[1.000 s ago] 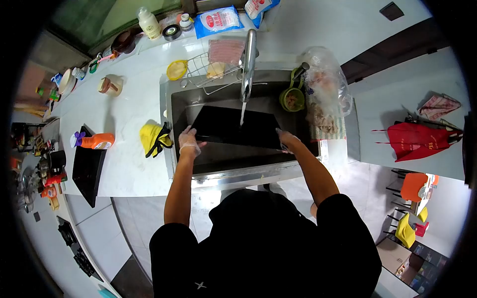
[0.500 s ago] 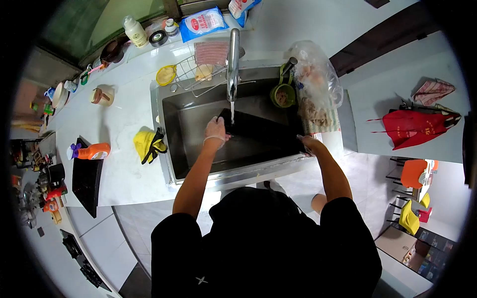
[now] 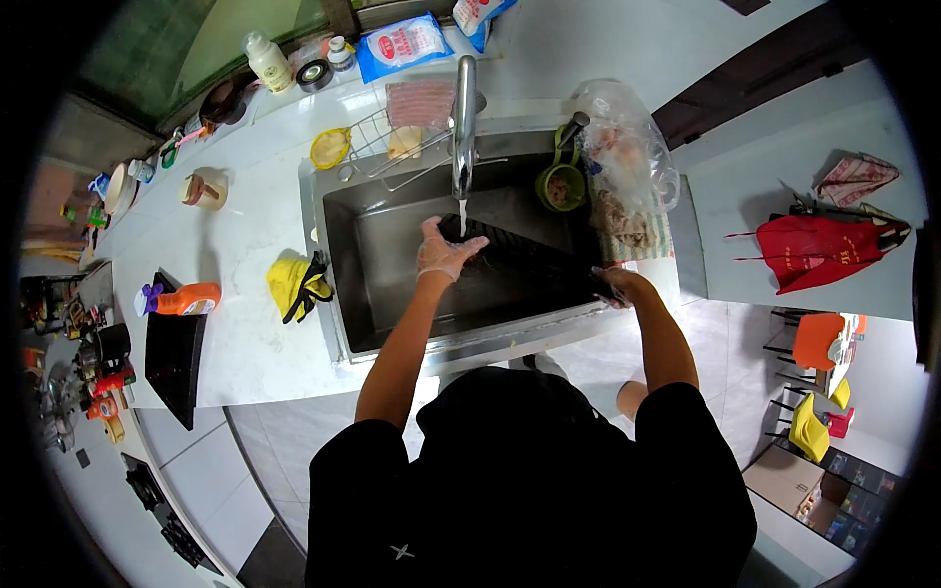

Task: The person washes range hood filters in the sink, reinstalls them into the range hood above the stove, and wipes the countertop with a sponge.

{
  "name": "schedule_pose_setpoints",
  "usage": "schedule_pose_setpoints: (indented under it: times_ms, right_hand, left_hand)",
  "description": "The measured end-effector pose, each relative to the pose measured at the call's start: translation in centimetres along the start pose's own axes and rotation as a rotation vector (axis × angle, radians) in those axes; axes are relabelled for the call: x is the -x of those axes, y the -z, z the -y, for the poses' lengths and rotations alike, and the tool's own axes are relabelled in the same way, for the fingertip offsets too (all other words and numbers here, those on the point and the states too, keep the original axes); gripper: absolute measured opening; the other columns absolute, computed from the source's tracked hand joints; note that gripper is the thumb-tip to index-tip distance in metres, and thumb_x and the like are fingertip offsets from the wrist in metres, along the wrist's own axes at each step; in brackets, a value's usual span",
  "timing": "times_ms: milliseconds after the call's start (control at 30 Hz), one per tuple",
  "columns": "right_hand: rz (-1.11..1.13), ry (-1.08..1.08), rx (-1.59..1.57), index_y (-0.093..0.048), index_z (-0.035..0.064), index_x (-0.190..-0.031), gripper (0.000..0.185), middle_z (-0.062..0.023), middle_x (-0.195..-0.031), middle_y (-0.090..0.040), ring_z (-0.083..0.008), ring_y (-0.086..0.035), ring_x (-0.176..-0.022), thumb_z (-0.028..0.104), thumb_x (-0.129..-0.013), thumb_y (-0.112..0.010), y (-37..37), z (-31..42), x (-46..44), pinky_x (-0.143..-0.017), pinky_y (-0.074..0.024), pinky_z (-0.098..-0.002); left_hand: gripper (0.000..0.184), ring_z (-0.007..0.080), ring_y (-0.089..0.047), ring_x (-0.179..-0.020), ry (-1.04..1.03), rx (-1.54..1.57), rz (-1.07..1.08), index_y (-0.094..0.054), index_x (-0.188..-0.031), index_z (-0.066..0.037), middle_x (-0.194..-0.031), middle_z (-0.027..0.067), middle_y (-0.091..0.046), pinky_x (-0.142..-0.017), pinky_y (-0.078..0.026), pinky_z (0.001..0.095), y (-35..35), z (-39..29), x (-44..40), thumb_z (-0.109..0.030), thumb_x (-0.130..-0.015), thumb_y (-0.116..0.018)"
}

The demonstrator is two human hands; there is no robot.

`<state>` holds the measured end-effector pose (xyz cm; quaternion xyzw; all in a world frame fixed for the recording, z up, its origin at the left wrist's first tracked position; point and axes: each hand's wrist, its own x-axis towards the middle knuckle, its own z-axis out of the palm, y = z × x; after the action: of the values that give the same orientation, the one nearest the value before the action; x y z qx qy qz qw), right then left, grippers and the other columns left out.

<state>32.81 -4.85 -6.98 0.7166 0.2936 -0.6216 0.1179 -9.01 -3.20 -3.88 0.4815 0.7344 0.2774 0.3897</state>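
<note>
A black panel (image 3: 529,255) lies slanted in the metal sink (image 3: 377,284), its left end beneath the running faucet (image 3: 464,127). My left hand (image 3: 446,253), in a clear glove, is at the panel's left end, thumb spread to the right and fingers near the water; whether it grips the edge is hard to see. My right hand (image 3: 618,286), also gloved, holds the panel's right end by the sink's front right corner. A green strainer-like cup (image 3: 562,188) hangs at the back right of the sink.
Left of the sink lie yellow-black gloves (image 3: 297,286), an orange spray bottle (image 3: 186,299) and a second black panel (image 3: 172,358). A wire rack (image 3: 377,142) sits behind. Plastic bags (image 3: 627,147) fill the right edge. A red apron (image 3: 823,253) hangs further right.
The panel has shifted right and tilted, and its surface now looks ridged. My left hand has moved right from the sink's left edge and spread its thumb. The view has shifted slightly.
</note>
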Motion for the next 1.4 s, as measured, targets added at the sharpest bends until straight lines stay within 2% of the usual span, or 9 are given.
schedule_pose_setpoints:
  times_ms: [267,367,467,733,1033,1100,1200,1300,1400]
  right_hand:
    - [-0.005,-0.050,-0.088,-0.064,0.0109,-0.078,0.060,-0.0033,-0.056,-0.053,-0.0171,-0.045,-0.040,0.066,-0.094,-0.048,-0.3,0.0,0.4,-0.040,-0.0372,-0.0324]
    - [-0.004,-0.048,-0.057,-0.064,0.0110,-0.077,0.059,-0.0032,-0.056,-0.052,-0.0174,-0.045,-0.041,0.065,-0.094,-0.049,-0.4,0.1,0.5,-0.041,-0.0370,-0.0320]
    - [0.022,-0.039,-0.112,-0.063,0.0114,-0.077,0.057,-0.0026,-0.054,-0.051,-0.0176,-0.045,-0.041,0.064,-0.094,-0.050,-0.5,-0.3,0.0,-0.041,-0.0371,-0.0322]
    - [-0.166,0.026,-0.214,-0.051,0.0113,-0.104,0.054,-0.0109,-0.098,-0.051,-0.0197,-0.046,-0.056,0.064,-0.091,-0.056,-2.9,-2.1,-1.0,-0.046,-0.0409,-0.0369]
    - [-0.200,0.061,-0.101,-0.051,0.0040,-0.097,0.059,-0.0061,-0.062,-0.043,-0.0201,-0.045,-0.049,0.063,-0.094,-0.053,-4.3,4.0,-2.1,-0.045,-0.0362,-0.0365]
    - [-0.092,0.060,0.002,-0.052,0.0010,-0.113,0.066,-0.0096,-0.066,-0.050,-0.0204,-0.051,-0.049,0.064,-0.094,-0.049,-4.6,6.6,-2.2,-0.045,-0.0401,-0.0357]
    - [-0.084,-0.034,0.094,-0.044,-0.0019,-0.134,0.080,-0.0157,-0.076,-0.060,-0.0208,-0.051,-0.050,0.067,-0.095,-0.042,-7.1,10.8,-1.2,-0.047,-0.0455,-0.0347]
    - [-0.079,-0.035,0.118,-0.049,-0.0017,-0.127,0.077,-0.0161,-0.076,-0.062,-0.0201,-0.051,-0.050,0.067,-0.096,-0.039,-8.3,12.5,-7.0,-0.046,-0.0448,-0.0344]
    - [-0.109,-0.028,0.138,-0.062,0.0007,-0.100,0.037,-0.0130,-0.094,-0.069,-0.0144,-0.057,-0.059,0.037,-0.096,-0.057,-9.8,16.3,-2.6,-0.046,-0.0459,-0.0285]
  left_hand:
    - [0.042,0.0350,-0.066,-0.105,-0.019,0.334,-0.094,-0.067,-0.120,-0.010,-0.113,0.0144,-0.071,-0.092,-0.049,0.0426,-1.7,4.5,-2.1,-0.043,-0.097,-0.059]
    - [0.039,0.0345,-0.067,-0.103,0.059,0.390,-0.036,-0.069,-0.119,-0.010,-0.111,0.0147,-0.071,-0.092,-0.049,0.0407,0.4,2.4,-0.8,-0.040,-0.099,-0.054]
    - [0.039,0.0190,-0.067,-0.069,-0.097,0.208,-0.120,-0.067,-0.122,-0.014,-0.099,0.0126,-0.070,-0.065,-0.056,0.0348,-2.5,7.7,-4.0,-0.042,-0.097,-0.057]
    - [0.021,0.0313,-0.064,-0.091,0.482,0.623,0.290,-0.066,-0.109,-0.013,-0.113,0.0130,-0.060,-0.064,-0.061,0.0452,-0.1,3.2,-3.2,-0.022,-0.090,-0.067]
    - [0.021,0.0329,-0.068,-0.060,0.582,0.789,0.131,-0.062,-0.115,-0.018,-0.101,0.0147,-0.066,-0.052,-0.059,0.0383,3.9,7.0,1.5,-0.024,-0.094,-0.063]
    - [0.023,0.0330,-0.068,-0.060,0.617,0.821,0.051,-0.062,-0.117,-0.018,-0.103,0.0150,-0.066,-0.052,-0.059,0.0386,5.8,7.7,2.4,-0.025,-0.094,-0.063]
    - [0.036,0.0298,-0.068,-0.088,0.459,0.737,-0.099,-0.061,-0.123,-0.015,-0.113,0.0117,-0.064,-0.066,-0.059,0.0393,7.6,10.9,2.8,-0.026,-0.090,-0.070]
    - [0.056,0.0334,-0.060,-0.113,0.094,0.288,-0.309,-0.059,-0.132,-0.015,-0.127,0.0155,-0.060,-0.092,-0.051,0.0393,8.2,14.3,3.2,-0.031,-0.082,-0.079]
    - [0.075,0.0386,-0.044,-0.134,-0.124,-0.314,-0.448,-0.059,-0.134,-0.017,-0.143,0.0186,-0.049,-0.111,-0.035,0.0491,10.7,8.3,6.6,-0.038,-0.068,-0.088]
